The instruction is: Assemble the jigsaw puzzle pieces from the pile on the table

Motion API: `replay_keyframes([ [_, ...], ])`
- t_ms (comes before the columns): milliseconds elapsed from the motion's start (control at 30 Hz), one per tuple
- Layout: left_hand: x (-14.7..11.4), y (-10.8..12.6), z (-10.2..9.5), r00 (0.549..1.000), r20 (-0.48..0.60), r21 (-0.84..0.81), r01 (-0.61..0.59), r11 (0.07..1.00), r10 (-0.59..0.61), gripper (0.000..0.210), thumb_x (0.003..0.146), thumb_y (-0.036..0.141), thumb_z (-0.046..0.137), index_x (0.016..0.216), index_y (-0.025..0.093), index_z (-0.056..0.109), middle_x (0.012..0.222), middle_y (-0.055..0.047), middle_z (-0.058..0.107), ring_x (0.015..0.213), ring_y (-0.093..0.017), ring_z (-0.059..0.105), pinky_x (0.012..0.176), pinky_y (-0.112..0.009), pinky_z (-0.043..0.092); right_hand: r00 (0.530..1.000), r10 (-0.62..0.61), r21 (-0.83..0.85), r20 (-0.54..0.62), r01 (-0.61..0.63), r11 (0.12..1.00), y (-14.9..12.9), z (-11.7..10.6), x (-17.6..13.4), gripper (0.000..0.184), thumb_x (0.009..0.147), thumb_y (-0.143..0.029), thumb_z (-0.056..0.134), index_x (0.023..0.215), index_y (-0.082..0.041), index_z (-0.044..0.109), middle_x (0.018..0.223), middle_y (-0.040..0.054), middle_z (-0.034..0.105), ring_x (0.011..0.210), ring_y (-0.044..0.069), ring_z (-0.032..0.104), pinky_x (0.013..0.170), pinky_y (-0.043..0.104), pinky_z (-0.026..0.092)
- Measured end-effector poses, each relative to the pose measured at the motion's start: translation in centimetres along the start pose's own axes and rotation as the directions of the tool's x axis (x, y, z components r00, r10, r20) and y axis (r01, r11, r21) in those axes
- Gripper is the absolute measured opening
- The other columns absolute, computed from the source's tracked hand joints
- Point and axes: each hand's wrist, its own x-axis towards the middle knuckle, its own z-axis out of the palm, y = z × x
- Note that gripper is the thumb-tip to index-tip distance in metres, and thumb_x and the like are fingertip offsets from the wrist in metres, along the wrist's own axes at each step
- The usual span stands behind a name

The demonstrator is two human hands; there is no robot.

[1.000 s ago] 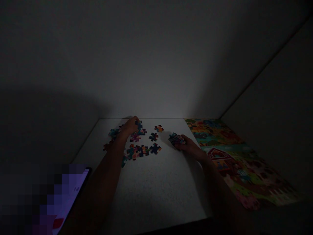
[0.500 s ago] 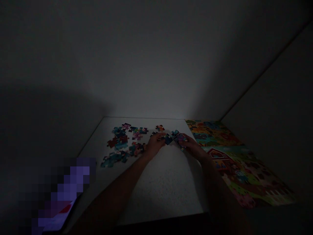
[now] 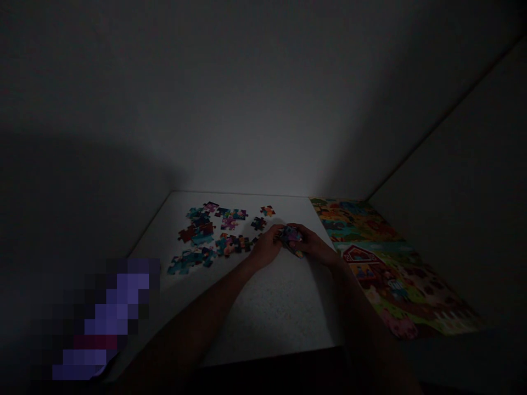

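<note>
A small stack of jigsaw puzzle pieces (image 3: pixel 291 237), purple and dark in colour, is held between my two hands above the white table (image 3: pixel 280 307). My left hand (image 3: pixel 268 246) is closed on its left side. From the right, my right hand (image 3: pixel 315 247) grips the same stack, thumb toward the near side. Just beyond my left hand lie a dark teal puzzle piece (image 3: pixel 258 223) and an orange one (image 3: pixel 267 210). Another piece is partly covered by my left hand. Dim light hides the exact number of pieces held.
Several loose puzzle pieces (image 3: pixel 201 229) are spread over the table's left half. On the right lie two finished-looking picture puzzles, one with animals (image 3: pixel 349 219) and one with a farm barn (image 3: pixel 395 285). A blurred-out lit screen (image 3: pixel 111 312) stands at the lower left. Walls enclose the table.
My hands have come together. The dark piece that was in my left hand is now against the stack in my right. A teal piece behind my left hand has come into fuller view.
</note>
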Motion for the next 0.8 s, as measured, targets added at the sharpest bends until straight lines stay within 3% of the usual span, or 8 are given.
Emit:
replay_keyframes([
  [200,-0.6,0.3,-0.8,0.986,0.146,0.028,-0.085,0.996,0.080,0.051,0.075,0.009,0.051,0.124,0.020,0.051,0.114,-0.005,0.067,0.103,-0.021,0.065,0.094,-0.035,0.050,0.999,-0.004,-0.031,0.052,0.006,1.000,-0.5,0.2,-1.4,0.070,0.072,-0.037,0.075,0.134,-0.021,0.049,0.123,0.0091,0.064,0.109,0.025,0.061,0.096,0.041,0.050],
  [333,-1.2,0.4,-1.2,0.952,0.273,0.051,-0.160,0.986,0.140,0.056,0.072,0.013,0.058,0.126,0.022,0.043,0.115,-0.006,0.064,0.104,-0.021,0.063,0.093,-0.036,0.049,0.997,-0.073,-0.190,-0.029,0.066,0.980,-0.8,1.2,-2.9,0.066,0.075,-0.029,0.070,0.138,-0.024,0.050,0.135,0.0095,0.059,0.122,0.027,0.057,0.106,0.046,0.043],
  [500,-1.7,0.5,-0.8,0.937,0.301,0.122,-0.221,0.968,0.177,0.070,0.071,0.015,0.063,0.133,0.019,0.032,0.125,-0.014,0.058,0.110,-0.025,0.061,0.095,-0.039,0.049,0.985,-0.150,-0.344,-0.085,0.113,0.932,-0.1,2.4,-3.4,0.075,0.072,-0.020,0.068,0.143,-0.023,0.046,0.140,0.0134,0.055,0.129,0.030,0.051,0.111,0.050,0.037],
  [667,-1.8,1.3,-0.1,0.949,0.278,0.368,-0.251,0.896,0.151,0.064,0.066,0.013,0.067,0.127,0.017,0.045,0.128,-0.016,0.059,0.120,-0.032,0.055,0.106,-0.048,0.040,0.971,-0.183,-0.311,-0.153,0.128,0.942,0.4,2.2,-3.4,0.074,0.073,-0.025,0.070,0.142,-0.023,0.045,0.139,0.0127,0.050,0.130,0.028,0.048,0.112,0.049,0.037],
  [800,-1.9,1.6,-0.1,0.945,0.294,0.423,-0.263,0.867,0.144,0.053,0.069,0.014,0.066,0.121,0.019,0.054,0.122,-0.012,0.063,0.117,-0.031,0.055,0.104,-0.046,0.042,0.953,-0.200,-0.379,-0.229,0.102,0.920,0.7,1.7,-4.3,0.075,0.069,-0.030,0.075,0.139,-0.025,0.047,0.139,0.0119,0.048,0.133,0.032,0.043,0.116,0.051,0.030],
])
